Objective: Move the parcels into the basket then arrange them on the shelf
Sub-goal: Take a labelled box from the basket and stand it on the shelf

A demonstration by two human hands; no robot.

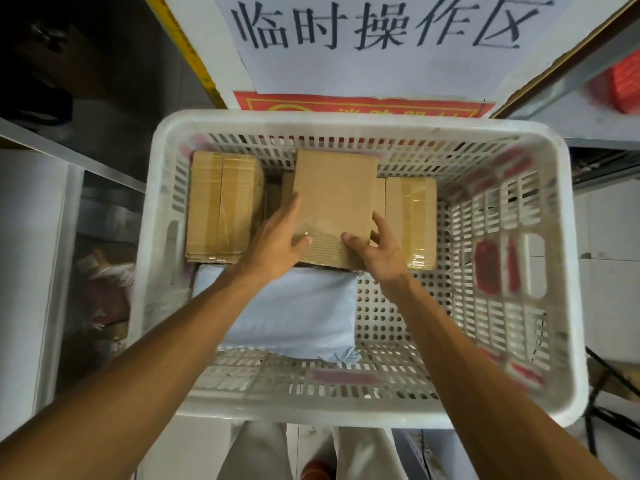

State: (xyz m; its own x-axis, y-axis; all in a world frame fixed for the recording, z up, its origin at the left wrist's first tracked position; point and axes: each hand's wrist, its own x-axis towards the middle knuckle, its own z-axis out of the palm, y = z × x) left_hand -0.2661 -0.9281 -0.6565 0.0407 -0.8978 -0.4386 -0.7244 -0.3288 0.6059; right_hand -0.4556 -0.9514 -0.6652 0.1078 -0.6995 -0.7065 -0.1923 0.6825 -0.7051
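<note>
- We see a plain brown rectangular cardboard box (334, 202) over the middle of the far half of the white perforated plastic basket (346, 121). Its long axis runs from the hands toward the far wall.
- The left hand (277, 244) grips its near left edge, thumb on top and fingers along the side.
- The right hand (377, 247) grips the near right corner the same way.
- We find a tape-sealed brown cardboard box (221, 206) lying to its left and a shorter taped brown box (412, 220) to its right, both lengthwise too.
- A pale blue plastic mailer bag (287, 313) lies nearer us, under the left forearm.
- Behind the basket hangs a white handwritten paper sign (381, 46).
</note>
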